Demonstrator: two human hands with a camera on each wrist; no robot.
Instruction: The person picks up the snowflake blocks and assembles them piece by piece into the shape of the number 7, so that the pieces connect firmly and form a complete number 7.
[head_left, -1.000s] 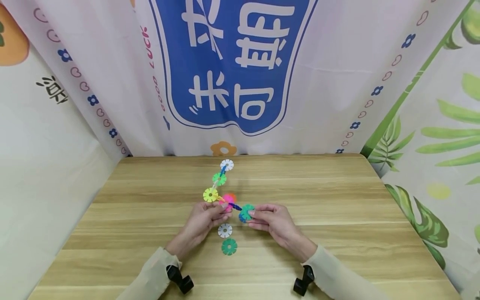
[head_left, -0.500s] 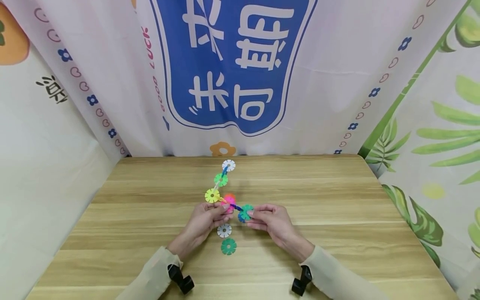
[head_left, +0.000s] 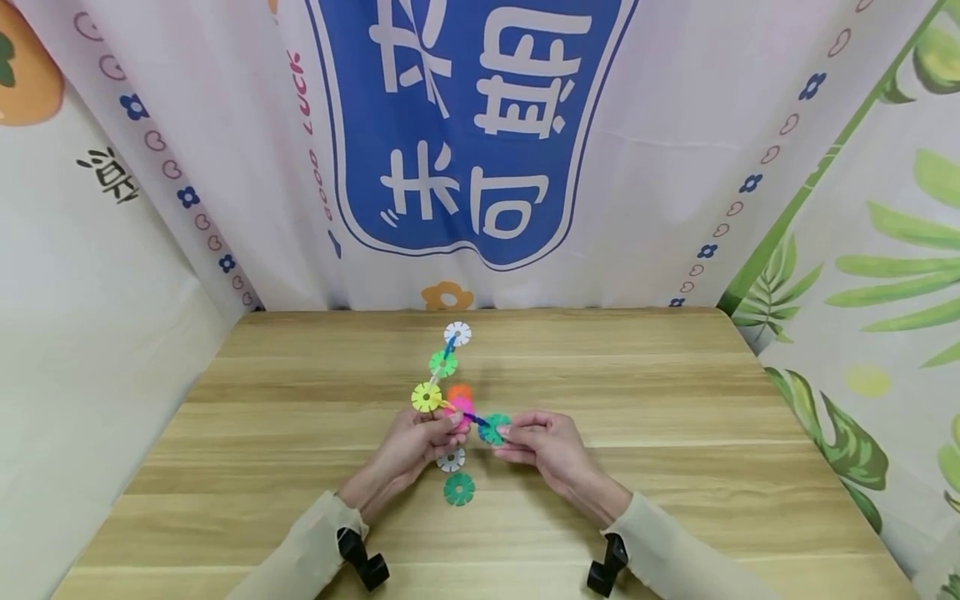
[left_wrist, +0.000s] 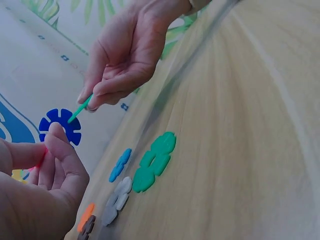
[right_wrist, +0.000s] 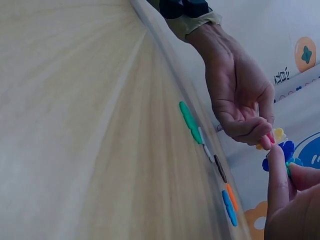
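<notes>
My left hand [head_left: 405, 447] pinches a pink slotted snowflake disc [head_left: 462, 408] in a chain of interlocking discs. From it the chain runs away from me through a yellow disc [head_left: 426, 397], a light green disc [head_left: 442, 364] and a white disc [head_left: 458, 333] at its far end. A dark blue disc [left_wrist: 52, 117] joins on the right of the pink one. Between thumb and fingers, my right hand [head_left: 551, 450] holds a green disc [head_left: 492, 430], its edge at the dark blue disc's slots. Both hands are raised above the table.
On the wooden table [head_left: 637, 375] lie a loose green disc [head_left: 459, 489] and a white disc [head_left: 447, 461] near my left hand. A light blue disc [left_wrist: 120, 165], an orange disc [left_wrist: 85, 217] and a brown disc [left_wrist: 87, 229] lie beyond. A printed curtain [head_left: 637, 208] hangs behind the table.
The chain's far discs have dipped slightly toward me. The light blue disc seen below the held green one is now mostly hidden behind it. Both hands keep their hold.
</notes>
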